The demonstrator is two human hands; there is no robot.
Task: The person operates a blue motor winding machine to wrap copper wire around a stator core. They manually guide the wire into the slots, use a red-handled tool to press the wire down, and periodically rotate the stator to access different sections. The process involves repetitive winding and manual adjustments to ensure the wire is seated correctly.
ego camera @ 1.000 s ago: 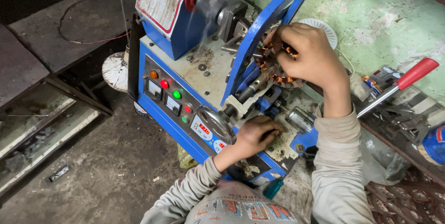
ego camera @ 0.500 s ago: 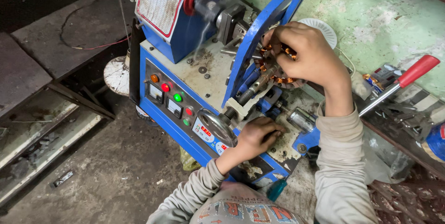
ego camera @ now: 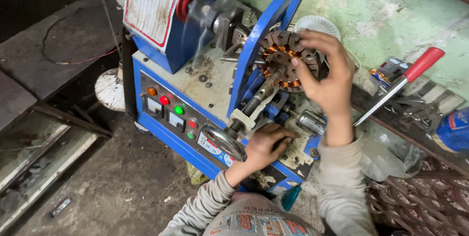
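A round stator (ego camera: 283, 65) with copper windings sits on the shaft of a blue winding machine (ego camera: 166, 133), behind a blue curved guard (ego camera: 273, 26). My right hand (ego camera: 327, 79) grips the stator's right rim with spread fingers. My left hand (ego camera: 266, 145) rests with curled fingers on the machine's base plate, just right of a grey metal handwheel (ego camera: 222, 140). What lies under those fingers is hidden. The spindle head (ego camera: 210, 16) at the top is blurred by motion.
A screwdriver with a red handle (ego camera: 422, 65) lies on the cluttered bench to the right, by a blue can (ego camera: 452, 131). The machine's front panel carries coloured lamps (ego camera: 166, 101). A white disc (ego camera: 110, 89) hangs left of it. A printed spool (ego camera: 259, 221) is in my lap.
My right hand slid from covering the stator to its right rim, baring the copper windings. The left hand stayed by the handwheel. The view moved closer.
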